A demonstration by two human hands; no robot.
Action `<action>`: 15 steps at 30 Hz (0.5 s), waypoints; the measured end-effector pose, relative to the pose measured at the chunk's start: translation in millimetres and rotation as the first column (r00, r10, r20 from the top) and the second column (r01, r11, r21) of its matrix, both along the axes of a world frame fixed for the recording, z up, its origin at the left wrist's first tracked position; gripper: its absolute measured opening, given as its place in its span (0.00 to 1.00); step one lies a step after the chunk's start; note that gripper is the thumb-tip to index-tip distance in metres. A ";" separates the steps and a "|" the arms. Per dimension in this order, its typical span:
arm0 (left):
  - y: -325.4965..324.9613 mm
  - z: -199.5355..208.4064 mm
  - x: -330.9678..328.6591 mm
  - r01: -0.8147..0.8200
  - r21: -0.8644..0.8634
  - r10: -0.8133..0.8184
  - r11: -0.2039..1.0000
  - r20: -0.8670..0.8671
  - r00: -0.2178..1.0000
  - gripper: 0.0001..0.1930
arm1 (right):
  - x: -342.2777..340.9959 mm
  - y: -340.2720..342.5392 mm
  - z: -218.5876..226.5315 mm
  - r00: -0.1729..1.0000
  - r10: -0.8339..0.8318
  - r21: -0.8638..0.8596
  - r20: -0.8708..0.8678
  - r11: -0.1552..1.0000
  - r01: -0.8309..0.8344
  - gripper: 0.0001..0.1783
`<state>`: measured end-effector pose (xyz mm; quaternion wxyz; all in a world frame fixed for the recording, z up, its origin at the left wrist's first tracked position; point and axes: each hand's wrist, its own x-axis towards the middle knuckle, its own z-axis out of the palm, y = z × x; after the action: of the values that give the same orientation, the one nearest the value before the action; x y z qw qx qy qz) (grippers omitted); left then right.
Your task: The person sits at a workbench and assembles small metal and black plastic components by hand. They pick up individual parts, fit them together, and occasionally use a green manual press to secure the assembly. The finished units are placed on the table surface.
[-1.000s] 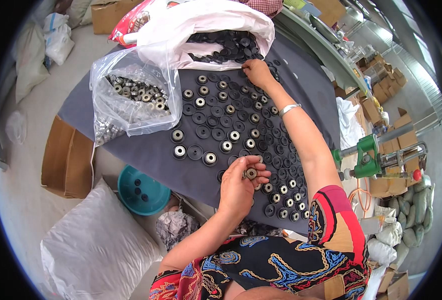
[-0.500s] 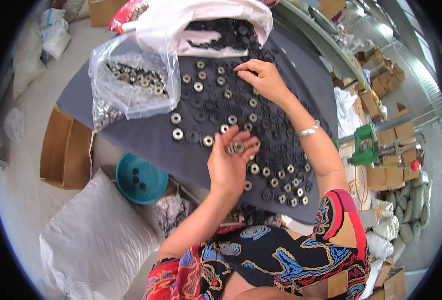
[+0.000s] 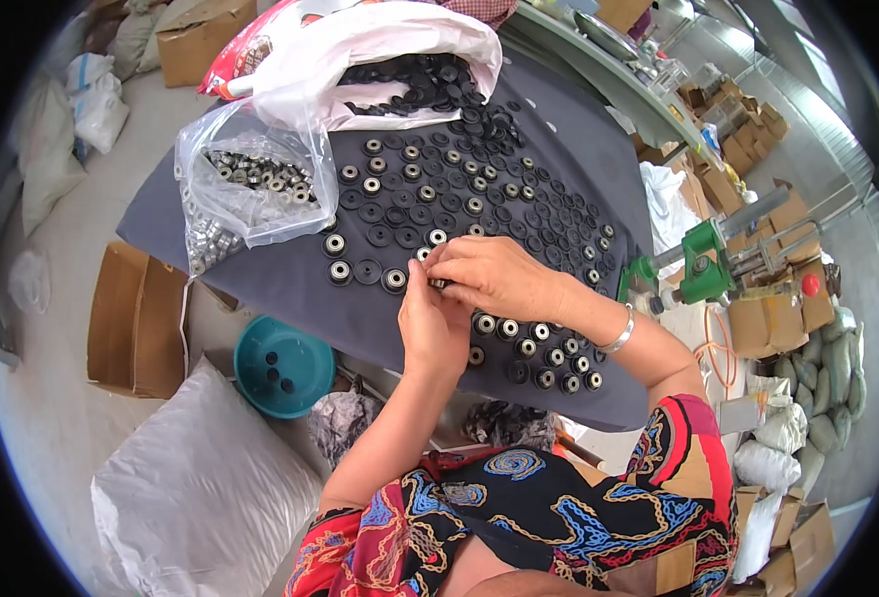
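Over the front of a grey cloth-covered table [image 3: 290,294], my two hands meet. My left hand [image 3: 433,328] is cupped upward, its fingers curled around small metal bearings. Reaching into that palm, my right hand [image 3: 504,281] pinches a bearing [image 3: 439,284], mostly hidden by the fingers. Rows of black plastic rings [image 3: 379,236] lie flat beneath and around both hands. Silvery bearings sit in many of the rings, such as the seated bearing [image 3: 340,271] at the left. Beyond my left hand, a clear plastic bag [image 3: 310,224] stands open with loose bearings inside.
At the table's far side a white sack [image 3: 380,30] spills black rings. A teal basin [image 3: 247,348], a cardboard box [image 3: 126,318] and a stuffed white sack [image 3: 201,478] stand on the floor at left. A green press [image 3: 703,264] juts in at right.
My right hand has come back from the far rings to my left palm. The left fingers, spread under the bearings before, have curled in. The view has shifted slightly.
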<state>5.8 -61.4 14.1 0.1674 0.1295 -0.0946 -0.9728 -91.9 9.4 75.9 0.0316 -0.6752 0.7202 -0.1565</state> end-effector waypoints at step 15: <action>-7.2 -11.4 3.7 -0.060 0.107 0.048 0.993 0.109 0.993 0.26 | 3.5 -12.4 -7.8 0.983 0.174 -0.050 -0.065 0.983 -0.177 0.12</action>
<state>9.5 -68.6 2.8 0.1809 0.1924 -0.0463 -0.9634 -88.5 -3.0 68.1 0.0048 -0.7410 0.6538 -0.1529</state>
